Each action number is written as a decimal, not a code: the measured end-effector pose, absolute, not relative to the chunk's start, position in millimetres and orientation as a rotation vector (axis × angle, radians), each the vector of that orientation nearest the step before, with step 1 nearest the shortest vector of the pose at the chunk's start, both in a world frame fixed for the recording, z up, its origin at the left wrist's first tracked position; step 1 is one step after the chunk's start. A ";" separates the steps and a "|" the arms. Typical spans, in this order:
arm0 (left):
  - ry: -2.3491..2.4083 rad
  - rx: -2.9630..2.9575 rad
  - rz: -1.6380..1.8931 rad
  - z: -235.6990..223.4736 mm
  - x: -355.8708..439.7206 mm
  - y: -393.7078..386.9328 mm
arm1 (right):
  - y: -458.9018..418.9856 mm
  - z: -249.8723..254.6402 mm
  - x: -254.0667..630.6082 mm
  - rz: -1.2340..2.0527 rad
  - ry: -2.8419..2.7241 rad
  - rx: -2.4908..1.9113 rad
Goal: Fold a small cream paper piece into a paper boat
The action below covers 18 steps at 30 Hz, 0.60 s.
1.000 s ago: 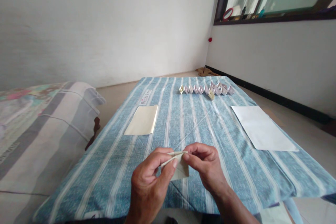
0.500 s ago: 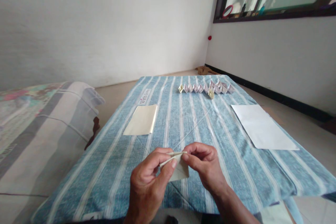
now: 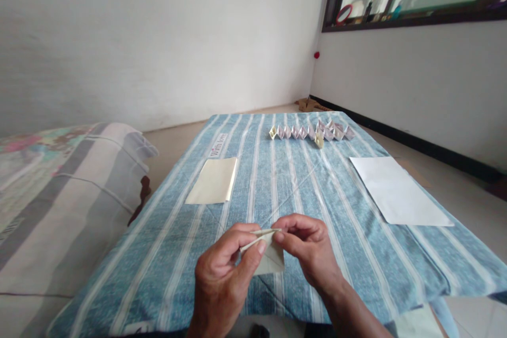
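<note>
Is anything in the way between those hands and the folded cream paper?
Nothing visible is. The left hand and right hand pinch the folded cream paper directly with their fingertips, above the blue-and-white striped cloth.

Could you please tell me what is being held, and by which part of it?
The left hand and right hand pinch a folded cream paper by its upper edge.

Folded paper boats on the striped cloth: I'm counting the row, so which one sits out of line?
The small cream boat sits just in front of the row, on the side toward the hands; the other boats run in a line behind it.
</note>
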State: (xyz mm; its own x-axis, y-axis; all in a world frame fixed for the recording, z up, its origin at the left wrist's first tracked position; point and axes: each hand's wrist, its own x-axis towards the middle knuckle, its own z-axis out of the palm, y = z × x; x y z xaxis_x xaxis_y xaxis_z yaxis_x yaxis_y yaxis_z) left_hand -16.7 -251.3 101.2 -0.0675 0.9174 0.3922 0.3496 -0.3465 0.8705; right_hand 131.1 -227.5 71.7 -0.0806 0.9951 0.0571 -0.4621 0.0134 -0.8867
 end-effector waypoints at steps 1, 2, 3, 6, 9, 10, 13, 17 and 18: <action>1.354 1.712 1.426 100.4 -17.5 -250.8 | -227.4 71.5 130.9 1.441 -0.922 -0.776; 1.350 1.726 1.425 99.8 -18.1 -250.4 | -227.2 71.2 130.7 1.443 -0.918 -0.774; 1.348 1.738 1.424 99.4 -18.5 -250.0 | -227.1 71.0 130.5 1.444 -0.913 -0.774; 1.345 1.760 1.423 98.7 -19.2 -249.5 | -226.9 70.4 130.2 1.450 -0.901 -0.777; 1.352 1.774 1.418 97.9 -19.7 -249.4 | -226.7 70.2 129.7 1.459 -0.878 -0.778; 1.357 1.782 1.409 97.6 -20.0 -249.4 | -226.6 70.2 129.4 1.461 -0.871 -0.779; 1.371 1.812 1.394 96.6 -20.7 -249.3 | -225.6 70.1 128.7 1.462 -0.851 -0.786; 1.352 1.854 1.408 95.7 -21.7 -249.3 | -223.6 70.5 128.6 1.506 -0.817 -0.767; 1.351 1.862 1.413 95.5 -21.9 -249.3 | -223.2 70.6 128.7 1.520 -0.810 -0.763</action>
State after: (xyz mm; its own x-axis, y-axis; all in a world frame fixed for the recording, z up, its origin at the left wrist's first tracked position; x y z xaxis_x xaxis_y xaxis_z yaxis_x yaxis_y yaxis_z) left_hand -21.9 -249.3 95.5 0.0018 0.8808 0.4735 0.4333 -0.4274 0.7934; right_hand 128.7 -223.2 70.6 -0.0933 0.9955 -0.0181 -0.5397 -0.0658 -0.8393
